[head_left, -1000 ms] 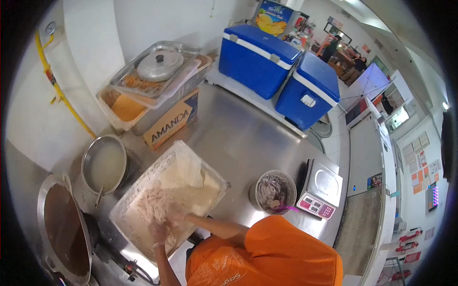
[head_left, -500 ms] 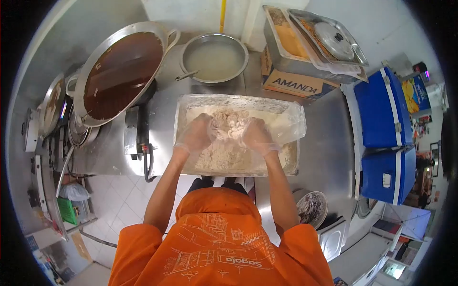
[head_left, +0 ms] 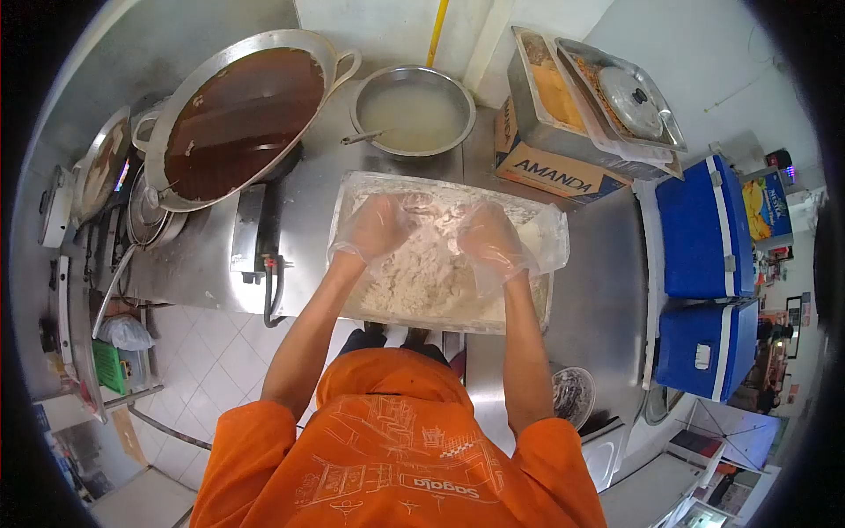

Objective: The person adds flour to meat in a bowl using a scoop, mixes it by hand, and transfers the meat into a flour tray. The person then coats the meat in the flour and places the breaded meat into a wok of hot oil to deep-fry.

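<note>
A rectangular metal tray [head_left: 547, 295] in front of me holds pale flour [head_left: 422, 277], lumpy near its front side. My left hand [head_left: 378, 227], in a clear plastic glove, is sunk into the far left part of the flour with its fingers curled. Opposite it, my right hand [head_left: 491, 236], gloved the same way, curls at the far right part. Whitish flour-coated pieces [head_left: 427, 209] show between and under the fingers; their kind is unclear. Both sets of fingertips are partly hidden. A clear plastic bag or sheet [head_left: 550, 238] hangs over the tray's right end.
A wide pan of dark brown oil [head_left: 246, 114] stands at the back left, beside a metal bowl of cloudy liquid [head_left: 414, 114] with a utensil handle. An AMANDA carton [head_left: 550, 172] supports metal containers at the back right. Blue coolers [head_left: 704, 233] stand farther right.
My hands have moved apart and lower into the far side of the tray; before, they held up a heap of floured pieces between them. The view has shifted slightly.
</note>
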Demonstrator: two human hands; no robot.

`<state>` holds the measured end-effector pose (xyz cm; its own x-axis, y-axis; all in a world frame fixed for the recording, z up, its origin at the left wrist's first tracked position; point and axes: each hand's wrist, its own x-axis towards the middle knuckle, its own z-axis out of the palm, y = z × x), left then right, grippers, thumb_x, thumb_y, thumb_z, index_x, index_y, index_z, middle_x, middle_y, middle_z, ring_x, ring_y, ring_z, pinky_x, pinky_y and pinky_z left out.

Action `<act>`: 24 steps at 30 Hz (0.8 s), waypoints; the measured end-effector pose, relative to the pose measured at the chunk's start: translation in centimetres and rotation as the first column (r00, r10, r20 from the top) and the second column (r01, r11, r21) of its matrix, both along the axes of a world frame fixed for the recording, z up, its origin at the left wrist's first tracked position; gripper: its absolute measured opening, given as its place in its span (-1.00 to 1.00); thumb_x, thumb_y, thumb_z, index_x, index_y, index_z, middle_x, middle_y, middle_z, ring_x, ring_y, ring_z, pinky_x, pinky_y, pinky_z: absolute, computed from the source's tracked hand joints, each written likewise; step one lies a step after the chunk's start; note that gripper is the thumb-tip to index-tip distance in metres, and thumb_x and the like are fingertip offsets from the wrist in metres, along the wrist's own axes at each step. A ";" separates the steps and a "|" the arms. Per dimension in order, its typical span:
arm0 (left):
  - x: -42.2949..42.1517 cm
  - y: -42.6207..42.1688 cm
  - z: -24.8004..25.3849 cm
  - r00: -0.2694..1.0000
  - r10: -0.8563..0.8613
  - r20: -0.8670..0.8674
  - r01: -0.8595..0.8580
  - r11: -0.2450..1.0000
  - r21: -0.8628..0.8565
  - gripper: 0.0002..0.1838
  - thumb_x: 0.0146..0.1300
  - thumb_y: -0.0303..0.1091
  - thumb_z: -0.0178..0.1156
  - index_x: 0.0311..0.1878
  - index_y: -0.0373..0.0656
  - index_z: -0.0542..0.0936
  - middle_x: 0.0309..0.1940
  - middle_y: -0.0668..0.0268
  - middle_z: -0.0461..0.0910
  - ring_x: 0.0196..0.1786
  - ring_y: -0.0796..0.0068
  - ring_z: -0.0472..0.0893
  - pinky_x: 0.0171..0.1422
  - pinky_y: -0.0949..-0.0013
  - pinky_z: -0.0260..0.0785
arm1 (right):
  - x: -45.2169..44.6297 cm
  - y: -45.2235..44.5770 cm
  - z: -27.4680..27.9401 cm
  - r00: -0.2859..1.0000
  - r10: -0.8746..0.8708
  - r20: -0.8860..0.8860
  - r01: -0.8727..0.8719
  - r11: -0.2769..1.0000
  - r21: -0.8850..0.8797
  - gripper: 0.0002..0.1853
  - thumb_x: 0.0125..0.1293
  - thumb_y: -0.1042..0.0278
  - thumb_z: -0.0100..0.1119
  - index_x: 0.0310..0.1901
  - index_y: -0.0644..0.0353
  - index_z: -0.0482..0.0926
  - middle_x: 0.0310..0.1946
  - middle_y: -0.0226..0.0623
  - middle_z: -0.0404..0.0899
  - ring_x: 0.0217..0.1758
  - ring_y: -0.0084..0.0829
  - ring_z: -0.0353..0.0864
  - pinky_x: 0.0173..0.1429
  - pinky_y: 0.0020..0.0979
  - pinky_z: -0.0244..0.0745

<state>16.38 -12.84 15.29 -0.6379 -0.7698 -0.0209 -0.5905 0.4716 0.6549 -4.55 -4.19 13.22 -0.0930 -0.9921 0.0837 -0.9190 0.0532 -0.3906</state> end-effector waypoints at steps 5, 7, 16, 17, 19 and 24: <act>0.3 -1.4 -3.5 0.986 -0.022 -0.168 0.045 0.990 0.135 -0.34 0.12 -0.20 0.37 0.29 -0.22 0.46 -0.01 -0.02 0.64 -0.07 0.16 0.69 0.06 0.23 0.51 | -1.1 -1.1 0.6 0.830 0.024 0.558 -0.138 0.977 0.162 -0.63 0.08 0.32 0.25 -0.10 0.39 0.60 -0.14 0.10 0.63 -0.15 -0.16 0.64 0.02 -0.24 0.53; 1.2 -2.5 -7.4 0.994 -0.070 0.080 0.068 0.997 0.025 -0.26 0.12 -0.12 0.36 0.34 -0.22 0.40 0.12 -0.05 0.56 0.07 0.13 0.62 0.19 0.19 0.44 | -2.4 -1.4 -4.8 0.842 -0.043 0.537 -0.033 0.991 0.133 -0.62 0.10 0.34 0.29 -0.06 0.40 0.62 -0.11 0.02 0.67 -0.13 -0.28 0.67 0.05 -0.30 0.54; -0.1 -0.2 -17.1 0.980 -0.188 0.062 0.192 0.979 -0.067 -0.53 0.11 -0.09 0.29 0.04 -0.15 0.59 -0.10 0.03 0.64 0.00 0.03 0.61 0.14 0.13 0.45 | 2.2 0.2 -24.1 0.826 -0.022 0.563 -0.015 0.998 0.062 -0.30 0.23 0.07 0.20 0.36 0.17 0.30 0.28 -0.21 0.43 0.33 -0.13 0.37 0.39 -0.11 0.23; 0.7 -0.1 -18.3 0.991 -0.135 0.005 0.135 0.987 -0.083 -0.57 0.12 -0.14 0.29 0.02 -0.15 0.60 -0.13 0.03 0.65 -0.03 0.04 0.62 0.12 0.13 0.46 | 1.0 0.6 -23.7 0.794 -0.039 0.607 -0.060 0.988 0.141 -0.31 0.23 0.06 0.20 0.36 0.14 0.32 0.27 -0.24 0.44 0.32 -0.13 0.36 0.39 -0.09 0.22; 2.0 -0.3 -18.3 0.992 -0.069 -0.110 0.066 0.997 -0.030 -0.60 0.11 -0.19 0.31 -0.01 -0.17 0.62 -0.17 0.02 0.66 -0.05 0.04 0.63 0.08 0.13 0.48 | -0.8 2.4 -22.0 0.966 0.101 0.239 -0.119 0.991 0.064 -0.42 0.23 0.10 0.23 0.25 0.16 0.41 0.16 -0.22 0.49 0.21 -0.12 0.41 0.32 -0.10 0.27; 3.7 -0.4 -7.6 0.998 -0.068 -0.016 0.066 0.994 -0.083 -0.58 0.10 -0.19 0.35 -0.03 -0.25 0.62 -0.23 -0.05 0.65 -0.09 -0.08 0.63 0.00 0.09 0.48 | -1.5 4.7 -11.3 0.932 0.137 -0.335 -0.178 0.979 -0.095 -0.54 0.17 0.10 0.24 0.05 0.17 0.57 -0.12 -0.04 0.53 0.01 0.07 0.49 0.13 -0.08 0.41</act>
